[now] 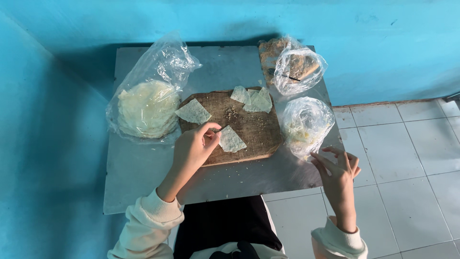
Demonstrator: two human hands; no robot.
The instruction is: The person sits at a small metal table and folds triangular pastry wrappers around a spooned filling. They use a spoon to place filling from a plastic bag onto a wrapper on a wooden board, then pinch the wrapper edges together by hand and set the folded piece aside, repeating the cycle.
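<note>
Right now we are looking down at a grey metal table (143, 172) set against a blue wall (335, 29). Near its left edge sits a big clear bag (158, 72) with a pile of round white wrappers (147, 109) inside. In the middle of the table lies a brown wooden board (251, 129). Two smaller clear bags sit along the right edge: one (298, 67) by the far right corner, over something brown, and one (306, 123) nearer to us with pale bits in it.

On the board we see cut wrapper pieces: a few (254, 100) stacked at its far edge, one (193, 111) at its left corner, and one (231, 140) near the middle. A small heap of crumbs (231, 113) lies between them.

Our left hand (194, 147) rests on the board, fingers curled, pinching a small thin tool beside the middle piece. Our right hand (339, 168) is open and holds nothing, fingertips touching the near bag by the right edge.
</note>
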